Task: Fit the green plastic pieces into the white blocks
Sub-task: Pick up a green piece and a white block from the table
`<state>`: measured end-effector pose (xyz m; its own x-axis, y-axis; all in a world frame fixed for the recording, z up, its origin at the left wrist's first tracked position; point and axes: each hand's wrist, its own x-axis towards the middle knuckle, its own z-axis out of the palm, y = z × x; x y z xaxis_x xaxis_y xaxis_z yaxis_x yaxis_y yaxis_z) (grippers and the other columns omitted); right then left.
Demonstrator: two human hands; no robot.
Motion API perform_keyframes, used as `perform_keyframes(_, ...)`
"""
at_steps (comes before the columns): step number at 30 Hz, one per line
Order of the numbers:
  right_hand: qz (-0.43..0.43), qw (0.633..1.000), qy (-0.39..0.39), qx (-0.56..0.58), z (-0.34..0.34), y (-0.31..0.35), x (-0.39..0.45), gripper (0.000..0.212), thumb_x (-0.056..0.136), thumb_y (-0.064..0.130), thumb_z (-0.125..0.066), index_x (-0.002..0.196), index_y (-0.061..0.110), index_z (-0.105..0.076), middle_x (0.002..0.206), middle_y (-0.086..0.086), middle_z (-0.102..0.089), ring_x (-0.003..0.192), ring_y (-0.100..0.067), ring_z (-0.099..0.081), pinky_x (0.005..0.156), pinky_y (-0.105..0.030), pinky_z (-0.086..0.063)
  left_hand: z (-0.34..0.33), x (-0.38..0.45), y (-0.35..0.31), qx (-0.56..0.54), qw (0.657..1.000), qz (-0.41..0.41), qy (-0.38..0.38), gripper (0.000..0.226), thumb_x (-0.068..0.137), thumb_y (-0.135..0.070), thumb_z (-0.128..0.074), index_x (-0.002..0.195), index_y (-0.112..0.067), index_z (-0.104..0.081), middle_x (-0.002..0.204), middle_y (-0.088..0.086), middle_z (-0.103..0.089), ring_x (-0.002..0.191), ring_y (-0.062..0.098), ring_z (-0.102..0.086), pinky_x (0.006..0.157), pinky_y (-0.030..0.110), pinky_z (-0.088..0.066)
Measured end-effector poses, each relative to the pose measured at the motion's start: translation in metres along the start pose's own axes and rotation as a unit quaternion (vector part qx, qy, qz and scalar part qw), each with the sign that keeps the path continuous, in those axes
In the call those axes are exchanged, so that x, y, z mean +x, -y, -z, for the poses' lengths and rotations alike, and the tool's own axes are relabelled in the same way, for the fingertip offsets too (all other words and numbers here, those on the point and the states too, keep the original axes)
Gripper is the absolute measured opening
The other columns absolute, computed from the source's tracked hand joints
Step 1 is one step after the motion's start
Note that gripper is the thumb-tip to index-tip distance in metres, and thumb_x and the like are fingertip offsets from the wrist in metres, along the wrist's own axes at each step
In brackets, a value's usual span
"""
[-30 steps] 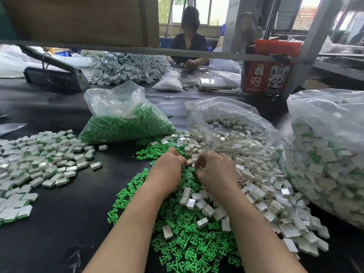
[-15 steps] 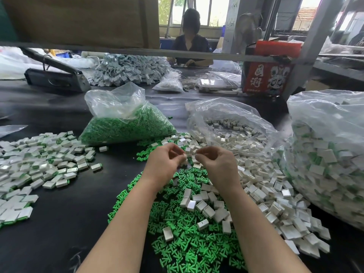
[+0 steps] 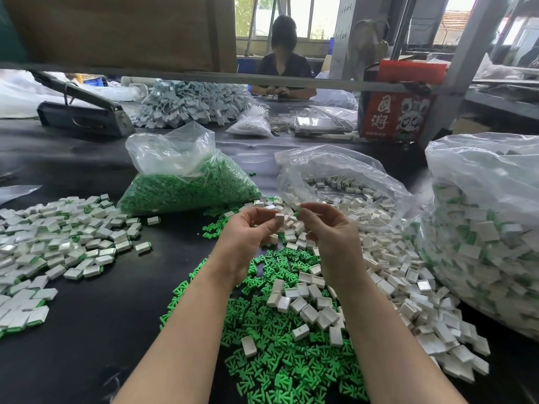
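Loose heap of bright green forked plastic pieces [image 3: 280, 354] on the black surface [image 3: 87, 330], below and nearer than the fingers, with a few small white rectangular plastic blocks [image 3: 309, 310] scattered on top. Both hands raised above it, close together, fingertips nearly meeting. Left hand [image 3: 248, 240]: fingers curled, pinching one white block [image 3: 280, 221] upright between thumb and fingertips. Right hand [image 3: 329, 234]: fingers curled, pinching a small green piece [image 3: 298, 212] at the fingertips, just right of the held block, mostly hidden; cannot tell if the two touch. Right of the fingers, a wide spill of loose white blocks [image 3: 408, 287] runs out of an open clear plastic bag [image 3: 335, 176]. Far right, a large clear bag packed with white-and-green blocks [image 3: 481, 237]. Left of the fingers, well apart, a flat spread of white blocks with green edges showing [image 3: 58, 243]. Beyond the fingers to the left, a clear bag of green pieces [image 3: 186, 182]. Further back: grey block pile [image 3: 192, 103], red printed carton [image 3: 399, 109], a seated person [image 3: 284, 68].
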<state>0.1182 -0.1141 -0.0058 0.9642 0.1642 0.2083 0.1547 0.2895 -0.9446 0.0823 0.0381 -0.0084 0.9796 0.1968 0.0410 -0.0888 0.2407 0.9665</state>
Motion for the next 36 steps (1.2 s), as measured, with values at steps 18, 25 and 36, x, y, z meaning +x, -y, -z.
perform_keyframes(18,0.011,1.000,-0.005,0.012,-0.003,0.000,0.000,0.015,0.084,0.007,-0.072,0.096,0.000,-0.070,0.077,-0.002,-0.069,0.065,-0.008,-0.060,0.063,-0.022,-0.049,-0.011,-0.001,-0.001,-0.179,0.981,0.075,-0.009,0.031,0.067,-0.010,-0.075,0.098,-0.006,-0.070,0.087,0.009,-0.076,0.074,0.014,-0.072,0.058,0.021,-0.055)
perform_keyframes(25,0.028,1.000,-0.003,0.003,-0.001,-0.001,0.001,0.008,0.083,0.007,-0.072,0.090,0.003,-0.070,0.070,0.005,-0.069,0.063,-0.004,-0.061,0.060,-0.017,-0.049,-0.013,-0.005,-0.004,-0.127,0.992,0.025,-0.010,0.026,0.065,-0.013,-0.076,0.089,-0.007,-0.071,0.078,0.008,-0.075,0.066,0.015,-0.070,0.055,0.020,-0.054)
perform_keyframes(36,0.059,0.998,0.000,-0.030,-0.002,-0.001,0.002,0.006,0.083,0.003,-0.072,0.089,0.000,-0.070,0.069,0.006,-0.070,0.063,-0.002,-0.063,0.059,-0.013,-0.048,-0.014,-0.004,-0.001,-0.073,0.997,-0.016,-0.028,0.035,0.062,-0.017,-0.080,0.093,-0.004,-0.070,0.077,0.009,-0.075,0.069,0.017,-0.073,0.054,0.020,-0.054)
